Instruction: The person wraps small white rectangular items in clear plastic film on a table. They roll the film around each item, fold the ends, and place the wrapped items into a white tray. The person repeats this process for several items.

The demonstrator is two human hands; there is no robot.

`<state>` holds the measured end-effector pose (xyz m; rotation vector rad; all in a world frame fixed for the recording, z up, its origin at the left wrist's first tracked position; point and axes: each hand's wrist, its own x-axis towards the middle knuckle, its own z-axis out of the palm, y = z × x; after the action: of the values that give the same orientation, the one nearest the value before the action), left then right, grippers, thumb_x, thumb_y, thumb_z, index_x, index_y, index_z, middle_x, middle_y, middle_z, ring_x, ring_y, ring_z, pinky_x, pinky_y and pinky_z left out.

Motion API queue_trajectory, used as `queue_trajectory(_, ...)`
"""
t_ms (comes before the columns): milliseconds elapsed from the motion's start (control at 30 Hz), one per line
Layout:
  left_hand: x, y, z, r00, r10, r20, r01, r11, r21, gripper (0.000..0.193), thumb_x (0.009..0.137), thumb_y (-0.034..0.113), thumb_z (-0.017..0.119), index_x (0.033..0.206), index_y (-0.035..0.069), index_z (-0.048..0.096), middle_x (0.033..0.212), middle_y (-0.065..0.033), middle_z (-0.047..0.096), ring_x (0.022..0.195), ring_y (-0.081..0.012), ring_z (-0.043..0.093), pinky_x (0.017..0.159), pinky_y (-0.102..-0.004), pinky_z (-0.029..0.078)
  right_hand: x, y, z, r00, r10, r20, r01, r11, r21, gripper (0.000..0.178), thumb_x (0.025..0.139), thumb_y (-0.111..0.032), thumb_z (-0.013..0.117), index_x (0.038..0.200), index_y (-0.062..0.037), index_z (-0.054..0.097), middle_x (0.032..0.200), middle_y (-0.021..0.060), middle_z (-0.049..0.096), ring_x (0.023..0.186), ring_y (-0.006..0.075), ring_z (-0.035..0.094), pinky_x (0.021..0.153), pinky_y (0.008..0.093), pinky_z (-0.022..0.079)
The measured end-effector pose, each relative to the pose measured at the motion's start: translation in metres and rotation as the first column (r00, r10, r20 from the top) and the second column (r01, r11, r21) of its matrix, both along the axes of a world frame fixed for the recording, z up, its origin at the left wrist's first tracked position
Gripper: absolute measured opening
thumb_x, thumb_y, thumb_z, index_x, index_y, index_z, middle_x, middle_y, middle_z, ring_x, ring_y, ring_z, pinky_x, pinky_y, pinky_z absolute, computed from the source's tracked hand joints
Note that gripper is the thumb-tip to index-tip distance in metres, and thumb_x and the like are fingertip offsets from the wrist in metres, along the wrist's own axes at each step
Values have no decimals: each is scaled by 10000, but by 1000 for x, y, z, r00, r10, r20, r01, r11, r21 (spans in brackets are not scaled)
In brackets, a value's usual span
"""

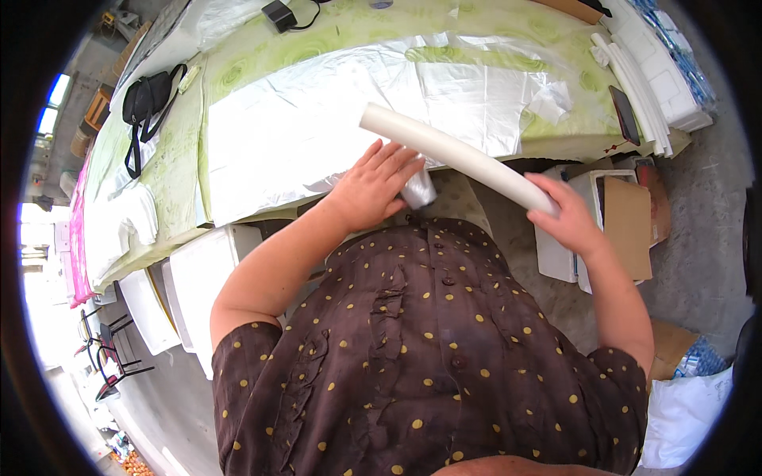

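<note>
A long white tube (456, 151), like a roll or cardboard core, is tilted over the table's front edge. My right hand (563, 216) is closed around its near right end. Its far left end lies above a white plastic sheet (278, 143) spread on the table. My left hand (371, 184) is open, its fingers stretched toward the tube; I cannot tell whether the fingertips touch it. Beside the left fingers, a shiny, see-through bunch of plastic film (419, 190) hangs at the edge, partly hidden by the hand.
A green patterned cloth (230, 71) covers the table. On it lie a black bag (147, 99), a black adapter (279, 16), a phone (625, 115) and several white tubes (639, 95). White boxes (210, 262) and a cardboard box (627, 226) stand below the edge.
</note>
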<state>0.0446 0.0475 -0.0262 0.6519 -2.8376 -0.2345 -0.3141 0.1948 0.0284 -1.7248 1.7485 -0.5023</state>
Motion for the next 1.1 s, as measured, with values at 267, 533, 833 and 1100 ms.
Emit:
queue_trajectory(267,13,6,-7,993,-15,-115,3,995,-101,704,768,25,670,1444,158,521,1505,-81,484,1406,-285,451,1180,-488,351,11,-116,-12,932,188,-310,-262,940,-219,540,839,-284,711,1359,-176,614,1157,127,624,1087,332,583,971,427,476)
queue_trajectory(533,17,5,0,993,118,-10,-118,977,-176,774,813,8,589,1545,163,389,1604,-89,363,1523,-292,261,1240,-521,223,7,-145,-30,875,-185,-448,-176,741,-648,450,852,-256,709,1288,-157,656,1131,119,650,1041,345,603,944,426,487)
queue_trajectory(833,29,-54,20,889,294,-352,-252,954,160,683,865,95,566,1529,118,408,1577,-138,416,1485,-364,326,1230,-520,209,124,-55,-81,732,-239,638,2,937,349,668,911,-380,747,1385,38,531,1269,120,630,1140,188,599,983,320,474)
queue_trajectory(1100,-33,-68,-12,859,491,144,-483,871,-89,734,1006,583,449,1565,117,356,1648,-153,274,1533,-348,217,1243,-513,168,177,-101,-100,595,-317,739,-130,868,478,526,893,-407,750,1245,-32,641,1129,86,683,1066,152,616,870,299,472)
